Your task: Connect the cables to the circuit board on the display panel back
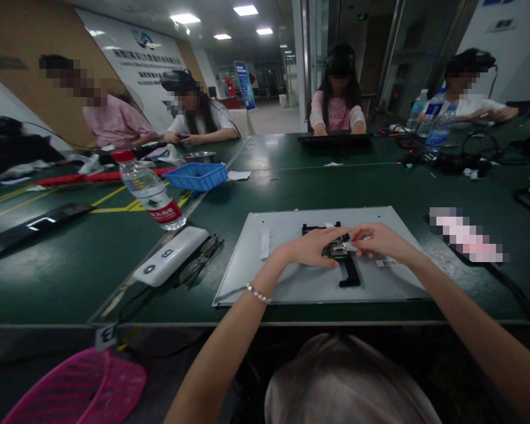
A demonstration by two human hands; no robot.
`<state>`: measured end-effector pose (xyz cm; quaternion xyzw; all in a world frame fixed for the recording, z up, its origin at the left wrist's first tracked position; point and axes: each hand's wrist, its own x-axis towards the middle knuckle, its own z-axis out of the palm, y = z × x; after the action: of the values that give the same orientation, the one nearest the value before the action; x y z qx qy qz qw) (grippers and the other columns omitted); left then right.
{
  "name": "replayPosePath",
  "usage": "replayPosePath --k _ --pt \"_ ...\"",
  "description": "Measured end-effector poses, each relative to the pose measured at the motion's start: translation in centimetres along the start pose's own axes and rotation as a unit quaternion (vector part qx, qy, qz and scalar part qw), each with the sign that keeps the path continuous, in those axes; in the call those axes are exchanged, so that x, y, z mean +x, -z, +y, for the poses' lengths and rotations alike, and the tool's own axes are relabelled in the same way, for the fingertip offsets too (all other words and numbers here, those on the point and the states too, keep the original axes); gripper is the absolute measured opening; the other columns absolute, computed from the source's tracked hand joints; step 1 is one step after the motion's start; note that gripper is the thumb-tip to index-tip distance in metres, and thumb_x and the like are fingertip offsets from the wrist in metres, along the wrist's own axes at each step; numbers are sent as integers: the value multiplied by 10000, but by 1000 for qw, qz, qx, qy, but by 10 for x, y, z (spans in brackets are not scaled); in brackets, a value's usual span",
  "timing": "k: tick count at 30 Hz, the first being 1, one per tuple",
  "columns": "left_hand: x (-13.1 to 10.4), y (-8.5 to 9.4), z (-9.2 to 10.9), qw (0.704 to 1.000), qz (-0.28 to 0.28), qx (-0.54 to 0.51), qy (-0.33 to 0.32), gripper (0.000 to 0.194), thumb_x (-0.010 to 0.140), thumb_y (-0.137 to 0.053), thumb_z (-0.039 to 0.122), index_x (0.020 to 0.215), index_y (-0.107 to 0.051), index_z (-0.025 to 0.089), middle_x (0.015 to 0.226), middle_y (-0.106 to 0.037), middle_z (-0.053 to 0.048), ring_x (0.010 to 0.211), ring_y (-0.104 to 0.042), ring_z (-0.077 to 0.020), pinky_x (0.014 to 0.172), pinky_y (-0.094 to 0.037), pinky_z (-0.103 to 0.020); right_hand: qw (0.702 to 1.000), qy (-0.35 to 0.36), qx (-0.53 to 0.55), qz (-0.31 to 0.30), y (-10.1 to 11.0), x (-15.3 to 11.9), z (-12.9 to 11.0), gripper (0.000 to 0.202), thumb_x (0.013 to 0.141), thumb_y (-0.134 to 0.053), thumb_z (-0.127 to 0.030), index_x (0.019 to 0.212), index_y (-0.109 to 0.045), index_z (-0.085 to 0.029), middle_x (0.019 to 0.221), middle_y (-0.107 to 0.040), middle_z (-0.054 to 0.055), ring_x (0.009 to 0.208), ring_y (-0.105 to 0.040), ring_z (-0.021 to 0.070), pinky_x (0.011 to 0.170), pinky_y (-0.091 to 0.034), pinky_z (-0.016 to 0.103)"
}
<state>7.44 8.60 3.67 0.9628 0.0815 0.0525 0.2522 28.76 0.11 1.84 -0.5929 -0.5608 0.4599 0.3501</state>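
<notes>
Head: L hand (310,246) spread over PCB (334,251), R hand (375,240) curled

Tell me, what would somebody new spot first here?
Probably the left hand and right hand, close together over a black frame on the pale panel in the middle. Next might be the bright pink basket at the lower left, below the table. The red-capped bottle left of the panel stands out too.

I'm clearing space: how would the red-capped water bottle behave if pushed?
The red-capped water bottle would probably tip if pushed high, being tall and narrow. Once down, its round body might roll. Its clear plastic would likely flex.
</notes>
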Motion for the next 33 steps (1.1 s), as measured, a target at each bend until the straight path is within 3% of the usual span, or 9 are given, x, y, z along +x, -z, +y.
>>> replayPosePath --k 4,9,17,23,29,33 --pt "-1 3 4 1000 -3 -8 -2 677 793 -657 302 1409 -382 248 1487 -368 -87 1373 -331 -256 1125 -262 -415 997 44 -61 -4 1 5 10 147 714 -628 -281 821 -634 -179 793 -668 21 540 -609 116 520 -464 232" --pt "-1 7 8 1000 -13 -13 1 400 858 -593 297 1255 -562 254 1464 -408 -60 1388 -313 -226 1116 -283 -385 986 82 -142 10 2 6 12 128 715 -623 -282 789 -671 -189 790 -698 26 642 -633 159 586 -469 258" --pt "1 2 4 1000 -6 20 1 430 838 -622 302 1258 -555 241 1470 -378 -102 1343 -381 -257 1109 -291 -415 960 130 -245 38 1 4 12 128 750 -617 -291 781 -703 -200 895 -679 37 673 -609 153 655 -468 268" --pt "0 5 7 1000 1 -3 -14 418 873 -582 313 1283 -542 240 1455 -408 -90 1371 -338 -226 1123 -278 -376 952 146 -263 54 3 3 11 152 750 -599 -284 805 -712 -198 911 -673 42 665 -617 153 658 -464 269" --pt "-6 33 18 998 62 -5 13 400 903 -528 320 1291 -523 227 1376 -500 -76 1295 -429 -195 1085 -329 -351 957 147 -240 64 13 -5 1 178 782 -571 -302 836 -713 -208 926 -686 35 681 -611 161 698 -462 293" --pt "-30 65 5 983 120 68 119 351 894 -494 307 1216 -582 197 1223 -595 -77 1055 -581 -191 952 -436 -322 959 144 -240 56 19 -9 -3 208 822 -553 -343 877 -710 -218 976 -696 54 761 -620 194 736 -461 322"
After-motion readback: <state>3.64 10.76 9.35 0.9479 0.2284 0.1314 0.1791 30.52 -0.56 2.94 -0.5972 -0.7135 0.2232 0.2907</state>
